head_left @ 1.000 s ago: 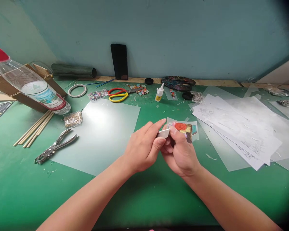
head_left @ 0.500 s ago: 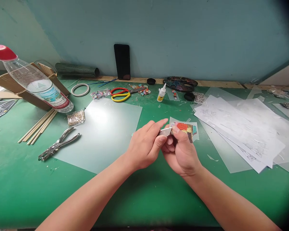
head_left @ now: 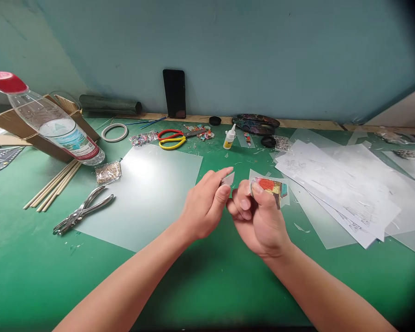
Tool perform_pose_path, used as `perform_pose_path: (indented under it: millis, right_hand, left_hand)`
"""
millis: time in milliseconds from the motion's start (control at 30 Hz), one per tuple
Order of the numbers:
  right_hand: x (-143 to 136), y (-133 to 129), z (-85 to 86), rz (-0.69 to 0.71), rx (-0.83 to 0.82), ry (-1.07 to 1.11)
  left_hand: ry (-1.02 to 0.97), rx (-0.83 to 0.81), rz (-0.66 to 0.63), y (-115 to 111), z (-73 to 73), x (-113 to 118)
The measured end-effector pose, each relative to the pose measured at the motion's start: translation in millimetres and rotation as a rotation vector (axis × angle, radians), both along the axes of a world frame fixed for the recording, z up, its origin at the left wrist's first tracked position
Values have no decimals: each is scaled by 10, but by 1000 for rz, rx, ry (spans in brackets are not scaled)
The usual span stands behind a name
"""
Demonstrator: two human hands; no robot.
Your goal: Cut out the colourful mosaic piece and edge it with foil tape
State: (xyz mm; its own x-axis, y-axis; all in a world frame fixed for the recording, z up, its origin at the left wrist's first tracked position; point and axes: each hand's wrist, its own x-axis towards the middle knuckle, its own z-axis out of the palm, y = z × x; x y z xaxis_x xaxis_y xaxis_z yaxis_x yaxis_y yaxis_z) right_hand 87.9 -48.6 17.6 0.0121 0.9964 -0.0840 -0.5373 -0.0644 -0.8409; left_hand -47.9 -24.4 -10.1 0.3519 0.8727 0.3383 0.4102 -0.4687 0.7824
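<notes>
My left hand (head_left: 203,203) pinches a small pale flat piece (head_left: 228,179) with a slanted corner, between thumb and fingers. Whether it is a blade or plastic film I cannot tell. To its right, a gap away, my right hand (head_left: 259,216) grips a small colourful picture piece (head_left: 270,185) in red, yellow and black, thumb on top. The thumb and fingers hide part of that piece. Behind it shows a translucent scrap of film (head_left: 286,182) with a teal patch at its right end.
Left lie a frosted sheet (head_left: 152,198), punch pliers (head_left: 81,212), sticks (head_left: 55,186), a bead bag (head_left: 108,172), and a bottle (head_left: 67,133) leaning by a cardboard box (head_left: 17,131). Behind are scissors (head_left: 173,139), a glue bottle (head_left: 229,138) and a phone (head_left: 174,94). Drawn papers (head_left: 339,180) lie right.
My hands have moved apart. The pale piece in my left hand has come away leftward from the picture piece, which my right hand still grips. The view has shifted slightly.
</notes>
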Motion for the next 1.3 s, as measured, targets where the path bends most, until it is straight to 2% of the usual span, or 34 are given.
perform_pose_path:
  millis: [200,333,633,1100,1300]
  right_hand:
    - [-17,13,-19,-142,7,-93]
    - [-14,2,-62,-159,-37,-57]
    - [8,-24,-140,-122,11,-80]
    - [-2,-26,-215,-143,14,-39]
    - [-36,-34,-166,-10,50,-33]
  left_hand:
    - [-61,130,-137,-12,-30,-31]
    - [-54,181,-212,-23,-16,-20]
    - [-52,194,-213,-8,-36,-24]
    - [-61,231,-200,0,-86,-15]
    - [-97,232,-179,7,-101,-24]
